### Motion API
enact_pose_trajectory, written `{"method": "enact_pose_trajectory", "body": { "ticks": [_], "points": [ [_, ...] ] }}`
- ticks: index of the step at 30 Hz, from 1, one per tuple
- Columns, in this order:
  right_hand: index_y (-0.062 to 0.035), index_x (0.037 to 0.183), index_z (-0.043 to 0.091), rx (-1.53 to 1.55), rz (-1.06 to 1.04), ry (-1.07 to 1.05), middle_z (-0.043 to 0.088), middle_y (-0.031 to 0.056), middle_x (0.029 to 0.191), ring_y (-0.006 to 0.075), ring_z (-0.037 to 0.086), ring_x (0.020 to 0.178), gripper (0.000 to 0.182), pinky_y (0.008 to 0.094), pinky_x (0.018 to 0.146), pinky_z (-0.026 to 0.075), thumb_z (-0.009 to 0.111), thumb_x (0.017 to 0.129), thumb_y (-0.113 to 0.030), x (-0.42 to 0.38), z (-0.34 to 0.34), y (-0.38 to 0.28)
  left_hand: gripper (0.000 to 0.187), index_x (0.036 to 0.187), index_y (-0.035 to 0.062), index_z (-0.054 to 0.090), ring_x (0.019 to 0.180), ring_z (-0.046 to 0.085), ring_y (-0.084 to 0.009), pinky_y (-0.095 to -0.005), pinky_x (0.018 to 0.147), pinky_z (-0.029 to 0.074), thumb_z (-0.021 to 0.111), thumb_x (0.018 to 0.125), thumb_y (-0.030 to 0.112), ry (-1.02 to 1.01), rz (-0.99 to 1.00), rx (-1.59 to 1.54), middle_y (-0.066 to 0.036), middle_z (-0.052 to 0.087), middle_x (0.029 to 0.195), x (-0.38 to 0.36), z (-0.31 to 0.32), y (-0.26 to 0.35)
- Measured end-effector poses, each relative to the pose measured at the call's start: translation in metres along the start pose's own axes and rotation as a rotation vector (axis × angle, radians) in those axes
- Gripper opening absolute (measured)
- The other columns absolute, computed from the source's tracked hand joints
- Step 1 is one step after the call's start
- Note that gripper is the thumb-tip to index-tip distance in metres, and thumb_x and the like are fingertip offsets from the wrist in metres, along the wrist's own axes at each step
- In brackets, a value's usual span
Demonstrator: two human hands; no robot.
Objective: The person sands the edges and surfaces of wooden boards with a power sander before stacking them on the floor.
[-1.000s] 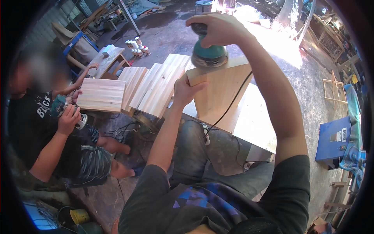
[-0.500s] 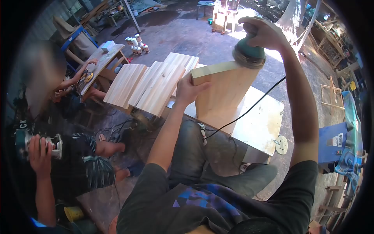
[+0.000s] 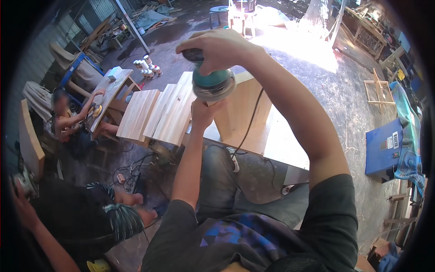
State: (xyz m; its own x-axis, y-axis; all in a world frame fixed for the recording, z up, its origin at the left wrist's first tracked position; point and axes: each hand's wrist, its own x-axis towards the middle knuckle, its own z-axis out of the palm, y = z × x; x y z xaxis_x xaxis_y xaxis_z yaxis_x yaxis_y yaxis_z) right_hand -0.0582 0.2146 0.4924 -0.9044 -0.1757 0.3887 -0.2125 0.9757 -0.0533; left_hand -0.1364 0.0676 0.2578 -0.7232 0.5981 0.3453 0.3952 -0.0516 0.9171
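My right hand (image 3: 222, 47) is wrapped over the top of a green orbital sander (image 3: 212, 81). The sander's pad sits at the near left end of the top edge of a thick wooden board (image 3: 244, 111), which stands on edge. Just below the sander, my left hand (image 3: 203, 113) grips that end of the board, its fingers partly hidden. A black power cord (image 3: 253, 115) hangs in front of the board. Under the board lies a pale worktop (image 3: 287, 145).
Several laminated wood panels (image 3: 170, 111) lie to the left. Beyond them, a person works with a yellow sander (image 3: 96, 110) at a bench (image 3: 121, 81). A nearer person's hand (image 3: 22, 206) holds a power tool by an upright board (image 3: 31, 140). A blue box (image 3: 385, 147) stands at right.
My right hand has brought the sander leftward along the board's top edge, from the far end to beside my left hand. The view has shifted, and the nearer person's tool appears farther left.
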Motion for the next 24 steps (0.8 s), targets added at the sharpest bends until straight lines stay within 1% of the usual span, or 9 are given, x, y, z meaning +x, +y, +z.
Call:
{"method": "enact_pose_trajectory", "body": {
  "ticks": [6,14,16,17,18,19,20,22,24],
  "points": [
    [-0.024,0.139,0.067,0.042,0.14,-0.097,0.073,0.009,0.126,0.0303,0.071,0.105,0.081,0.0418,0.093,0.058,0.08,0.06,-0.021,-0.035,-0.024,0.061,0.044,0.119,0.0009,0.074,0.094,0.075,-0.0129,-0.0321,0.08,0.059,0.09,0.081,0.018,-0.012,-0.094,-0.088,-0.007,0.08,0.105,-0.011,0.003,-0.02],
    [-0.0158,0.139,0.069,-0.093,0.475,-0.039,0.063,0.0028,0.078,0.0189,0.062,0.074,0.079,0.0374,0.065,0.05,0.074,0.061,-0.01,-0.114,-0.066,0.165,0.048,0.12,0.0024,0.074,0.095,0.076,-0.0163,-0.0339,0.08,0.059,0.09,0.078,0.021,-0.042,-0.237,0.046,-0.01,0.081,0.104,-0.056,0.021,-0.11],
    [-0.0121,0.117,0.074,-0.105,0.45,0.02,0.061,0.0016,0.075,0.0176,0.061,0.073,0.057,0.0371,0.063,0.048,0.073,0.061,-0.009,-0.15,-0.066,0.17,0.046,0.118,0.0033,0.075,0.094,0.077,-0.0184,-0.0348,0.08,0.059,0.09,0.078,0.022,-0.009,-0.265,0.179,-0.011,0.081,0.104,-0.069,0.03,-0.109],
    [-0.0108,0.091,0.066,-0.119,0.611,-0.178,0.06,0.0006,0.073,0.0172,0.059,0.071,0.032,0.0374,0.062,0.046,0.074,0.06,-0.008,-0.163,-0.065,0.182,0.047,0.117,0.004,0.075,0.094,0.077,-0.0199,-0.0354,0.08,0.059,0.09,0.078,0.025,0.002,-0.231,0.145,-0.011,0.081,0.104,-0.07,0.032,-0.109],
    [-0.011,0.08,0.054,-0.009,0.657,-0.204,0.059,0.0,0.072,0.0179,0.057,0.069,0.029,0.0377,0.061,0.045,0.075,0.06,-0.009,-0.185,-0.064,0.176,0.048,0.117,0.0048,0.075,0.093,0.078,-0.0215,-0.036,0.08,0.059,0.09,0.077,0.028,0.013,-0.195,0.111,-0.012,0.081,0.103,-0.069,0.032,-0.112],
    [-0.0122,0.08,0.054,-0.154,0.684,-0.216,0.057,-0.0011,0.071,0.0179,0.057,0.069,0.03,0.0382,0.063,0.045,0.077,0.061,-0.011,-0.206,-0.061,0.165,0.049,0.116,0.0055,0.075,0.093,0.078,-0.0231,-0.0366,0.079,0.059,0.091,0.077,0.031,0.027,-0.16,0.072,-0.013,0.081,0.103,-0.067,0.032,-0.113],
    [-0.012,0.094,0.066,-0.151,0.726,-0.262,0.068,0.0035,0.082,0.0223,0.066,0.078,0.035,0.039,0.07,0.051,0.078,0.061,-0.013,-0.233,-0.05,0.181,0.05,0.115,0.0068,0.075,0.09,0.078,-0.0265,-0.0378,0.078,0.059,0.09,0.077,0.035,0.072,-0.129,0.228,-0.014,0.08,0.1,-0.063,0.03,-0.092],
    [-0.018,0.141,0.067,-0.108,0.757,-0.129,0.075,0.0182,0.12,0.0352,0.072,0.108,0.084,0.0419,0.095,0.057,0.08,0.059,-0.017,-0.297,-0.026,0.211,0.049,0.113,0.0103,0.075,0.087,0.076,-0.0322,-0.0416,0.076,0.058,0.088,0.077,0.041,0.139,-0.008,0.473,-0.016,0.078,0.094,-0.031,0.009,-0.057],
    [-0.0171,0.138,0.069,-0.058,0.863,-0.192,0.074,0.0182,0.122,0.0353,0.071,0.112,0.082,0.042,0.097,0.056,0.081,0.056,-0.02,-0.332,-0.027,0.201,0.046,0.115,0.0161,0.074,0.091,0.074,-0.0371,-0.0484,0.078,0.058,0.085,0.077,0.039,0.055,0.026,0.658,-0.016,0.077,0.096,0.008,-0.006,0.014]
  ]
}}
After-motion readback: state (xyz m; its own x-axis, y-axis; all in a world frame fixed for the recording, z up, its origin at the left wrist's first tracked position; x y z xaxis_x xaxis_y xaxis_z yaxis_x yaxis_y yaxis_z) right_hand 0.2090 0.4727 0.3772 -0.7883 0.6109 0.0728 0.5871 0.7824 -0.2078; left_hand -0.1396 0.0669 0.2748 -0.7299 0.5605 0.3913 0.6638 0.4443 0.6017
